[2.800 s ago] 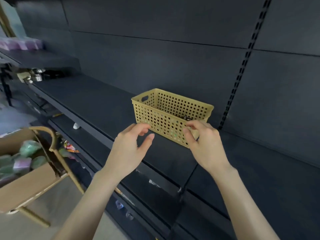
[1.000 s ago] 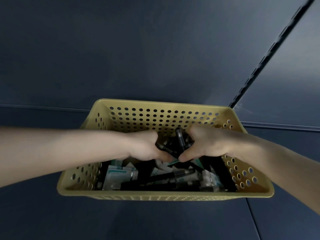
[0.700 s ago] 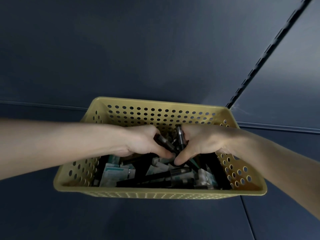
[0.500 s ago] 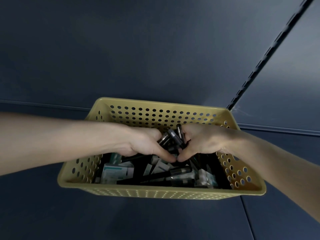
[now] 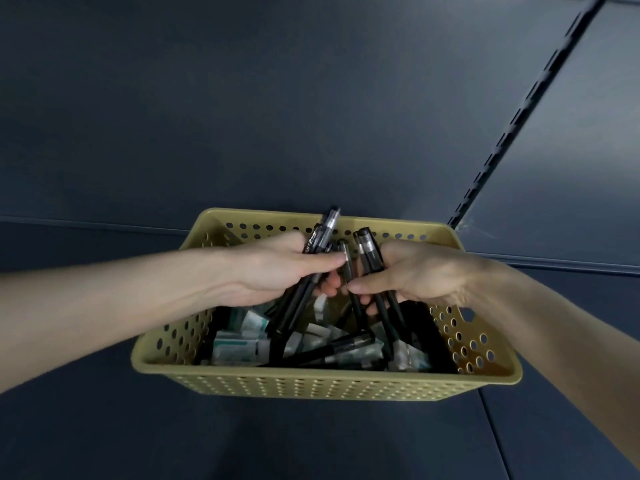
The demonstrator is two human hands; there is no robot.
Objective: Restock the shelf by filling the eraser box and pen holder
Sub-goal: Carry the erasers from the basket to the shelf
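On the dark shelf (image 5: 242, 438) stands a yellow perforated basket (image 5: 325, 379). Over its middle our left hand (image 5: 273, 271) has its grip clamped on black pens (image 5: 320, 233), and our right hand (image 5: 419, 275) on a second bundle (image 5: 369, 249), with the capped ends tilted towards the far rim. White-and-green eraser packs (image 5: 239, 346) lie below the grips.

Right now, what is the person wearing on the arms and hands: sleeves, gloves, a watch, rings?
Nothing shows. The left hand and right hand are bare, without gloves, and no ring shows on the visible fingers. The left forearm and right forearm are uncovered up to the picture's edges: no sleeve, watch or bracelet.
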